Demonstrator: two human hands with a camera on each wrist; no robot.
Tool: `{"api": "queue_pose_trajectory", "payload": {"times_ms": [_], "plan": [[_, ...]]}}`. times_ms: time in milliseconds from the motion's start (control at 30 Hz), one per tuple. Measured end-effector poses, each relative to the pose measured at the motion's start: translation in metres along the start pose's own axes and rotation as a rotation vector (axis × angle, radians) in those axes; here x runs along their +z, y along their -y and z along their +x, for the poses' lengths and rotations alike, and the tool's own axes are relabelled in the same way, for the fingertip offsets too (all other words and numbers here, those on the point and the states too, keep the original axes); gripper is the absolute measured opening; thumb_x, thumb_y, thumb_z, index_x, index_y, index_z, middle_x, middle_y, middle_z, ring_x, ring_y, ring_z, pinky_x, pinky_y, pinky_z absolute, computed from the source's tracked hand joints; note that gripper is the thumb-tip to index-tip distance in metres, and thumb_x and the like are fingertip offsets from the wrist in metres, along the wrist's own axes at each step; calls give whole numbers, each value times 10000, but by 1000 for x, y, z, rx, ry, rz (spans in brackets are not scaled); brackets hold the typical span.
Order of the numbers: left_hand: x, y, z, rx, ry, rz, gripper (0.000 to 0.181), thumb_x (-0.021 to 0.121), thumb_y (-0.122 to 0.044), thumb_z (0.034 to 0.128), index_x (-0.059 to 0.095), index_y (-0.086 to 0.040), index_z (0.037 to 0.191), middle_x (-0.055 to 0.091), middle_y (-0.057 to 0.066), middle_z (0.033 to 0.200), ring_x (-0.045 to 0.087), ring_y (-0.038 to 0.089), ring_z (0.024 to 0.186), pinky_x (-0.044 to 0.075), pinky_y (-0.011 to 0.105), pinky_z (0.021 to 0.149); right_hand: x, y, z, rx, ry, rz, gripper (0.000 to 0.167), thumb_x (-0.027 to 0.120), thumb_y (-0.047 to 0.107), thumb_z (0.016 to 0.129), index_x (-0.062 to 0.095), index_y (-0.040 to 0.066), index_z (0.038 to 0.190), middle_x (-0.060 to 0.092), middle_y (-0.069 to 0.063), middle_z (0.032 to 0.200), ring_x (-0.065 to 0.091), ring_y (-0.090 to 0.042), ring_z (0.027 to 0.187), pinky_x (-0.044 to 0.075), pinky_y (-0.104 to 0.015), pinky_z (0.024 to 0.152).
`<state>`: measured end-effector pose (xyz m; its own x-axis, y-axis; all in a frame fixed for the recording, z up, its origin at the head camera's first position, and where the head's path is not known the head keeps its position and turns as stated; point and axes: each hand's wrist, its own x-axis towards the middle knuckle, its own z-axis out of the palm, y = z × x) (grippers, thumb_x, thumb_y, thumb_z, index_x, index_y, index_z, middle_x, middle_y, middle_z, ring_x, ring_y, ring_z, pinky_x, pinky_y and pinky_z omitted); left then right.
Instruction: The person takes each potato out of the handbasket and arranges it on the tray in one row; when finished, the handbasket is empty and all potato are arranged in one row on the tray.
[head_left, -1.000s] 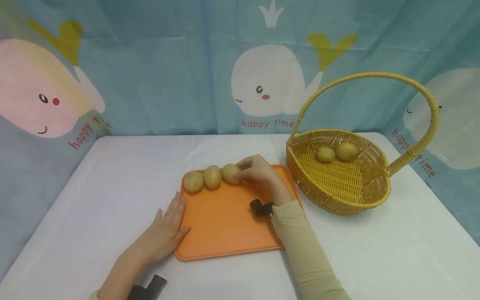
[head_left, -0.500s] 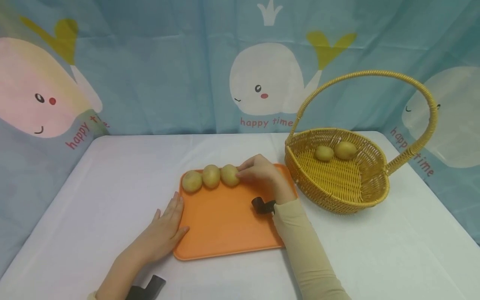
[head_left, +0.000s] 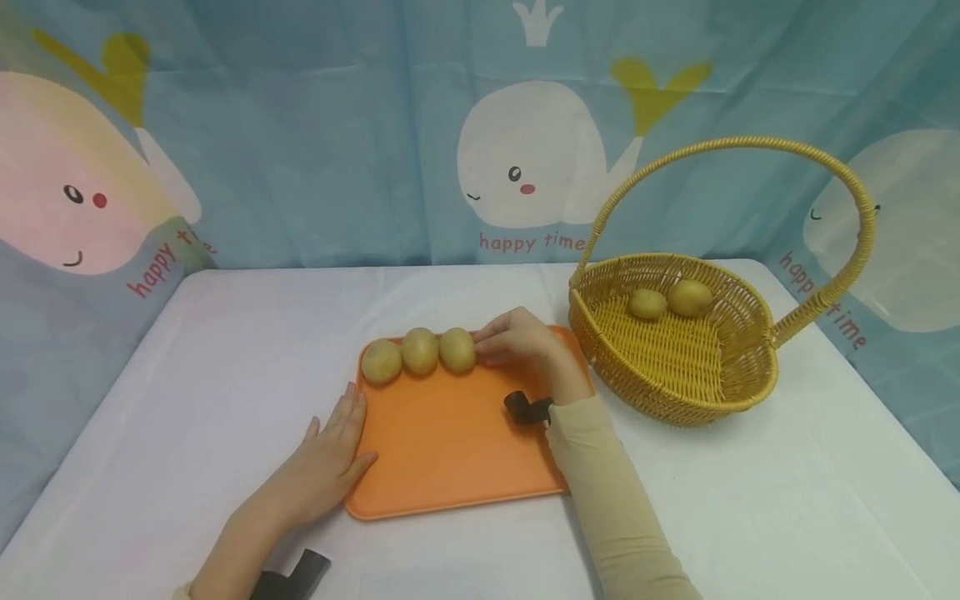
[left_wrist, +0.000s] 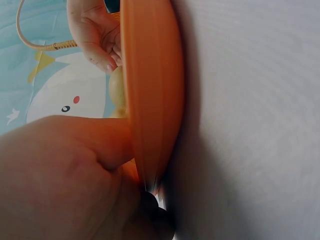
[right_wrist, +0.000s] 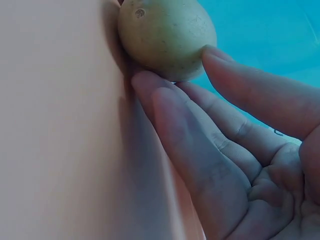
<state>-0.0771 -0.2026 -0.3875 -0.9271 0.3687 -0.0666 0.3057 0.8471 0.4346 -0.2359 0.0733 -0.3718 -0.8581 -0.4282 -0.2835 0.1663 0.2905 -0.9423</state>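
Observation:
Three potatoes sit in a row along the far edge of the orange tray (head_left: 450, 450): a left potato (head_left: 382, 362), a middle potato (head_left: 420, 351) and a right potato (head_left: 457, 350). My right hand (head_left: 521, 342) is beside the right potato. In the right wrist view its thumb tip meets the side of that potato (right_wrist: 167, 37), while the other fingers reach just below it without wrapping round. My left hand (head_left: 322, 471) lies along the tray's left edge, fingers extended and thumb over the rim. The left wrist view shows the tray's side (left_wrist: 152, 85) close up.
A woven basket (head_left: 675, 408) with a tall arched handle stands right of the tray, two potatoes (head_left: 689, 297) inside. A white cloth (head_left: 750, 508) covers the table. Behind hangs a blue curtain (head_left: 330, 167) with whale prints. Each wrist wears a black device (head_left: 296, 575).
My right fingers have loosened from the right potato and drawn slightly to the right. That potato stays beside the middle one. The left hand keeps its place; the whole view shifts slightly.

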Motion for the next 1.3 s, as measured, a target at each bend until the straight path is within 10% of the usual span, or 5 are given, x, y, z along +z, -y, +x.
{"api": "queue_pose_trajectory", "payload": {"times_ms": [1300], "plan": [[-1,-1,0,8,4,10,708,543,-217,955,168,143,1436,92,299,1516,131,451,1381,130,688,1021,3,0,-1,-21,6,16,267,675,-84,789,647,-164,1042,680,-221,1009,675,-131,743,558,-337,736]]}}
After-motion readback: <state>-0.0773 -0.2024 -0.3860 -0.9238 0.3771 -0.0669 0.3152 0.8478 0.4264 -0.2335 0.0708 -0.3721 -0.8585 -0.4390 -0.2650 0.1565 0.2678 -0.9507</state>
